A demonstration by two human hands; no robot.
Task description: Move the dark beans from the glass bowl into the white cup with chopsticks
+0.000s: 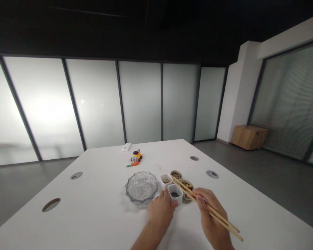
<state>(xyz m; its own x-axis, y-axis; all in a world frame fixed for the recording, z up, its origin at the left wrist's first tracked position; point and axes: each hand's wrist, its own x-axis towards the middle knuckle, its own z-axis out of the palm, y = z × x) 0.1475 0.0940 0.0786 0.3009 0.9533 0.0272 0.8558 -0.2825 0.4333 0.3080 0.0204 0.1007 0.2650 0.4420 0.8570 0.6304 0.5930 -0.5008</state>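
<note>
My right hand (211, 217) is closed round a pair of wooden chopsticks (195, 198). Their tips reach out over the small cups. My left hand (160, 210) rests on the white table (94, 215), its fingers curled against the near white square cup (175, 194), which has dark bits in it. Behind that cup stand a second white square cup (166, 180) and two round cups (176, 174) (188, 189) with pale contents. A clear glass bowl (141, 187), empty, sits just left of the cups.
Further back on the table lie a small yellow toy car (136, 156), an orange carrot-shaped toy (133, 164) and a white box (126, 147). Round cable holes (51, 205) (212, 174) dot the tabletop. A wooden cabinet (249, 136) stands by the right wall.
</note>
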